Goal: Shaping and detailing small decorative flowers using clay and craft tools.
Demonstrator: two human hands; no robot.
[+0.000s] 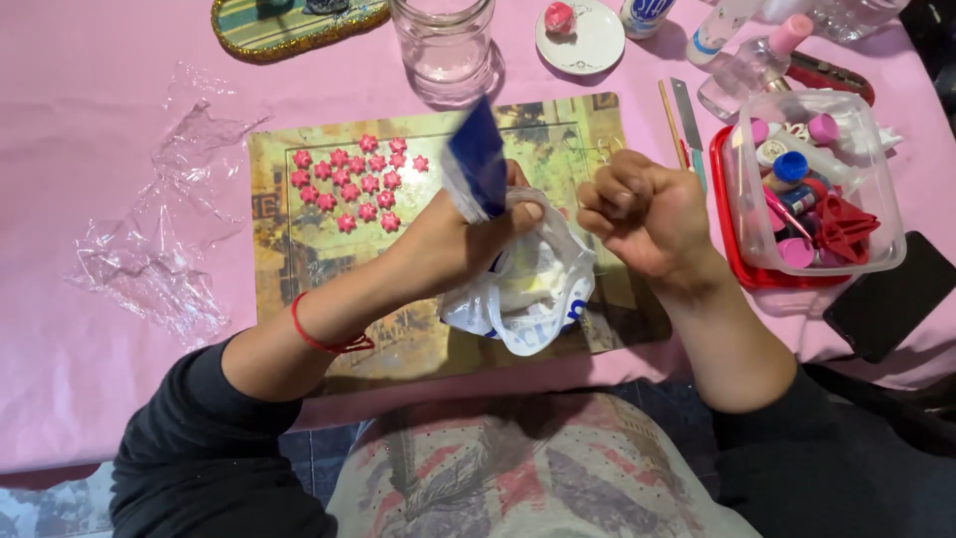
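My left hand (468,234) grips a white and blue plastic bag (528,284) over a printed work mat (289,249). A blue flap of the bag sticks up above my fingers. My right hand (642,214) is closed into a fist right beside the bag's top; whether it pinches the bag's edge is hidden. Several small pink star shapes (354,184) lie in rows on the mat, to the left of my left hand. A red thread bracelet circles my left wrist.
A crumpled clear plastic sheet (159,229) lies at the left on the pink tablecloth. A glass jar (445,45) and small white dish (581,35) stand behind the mat. A clear box of craft supplies (812,184) sits at the right, a dark phone (891,294) beside it.
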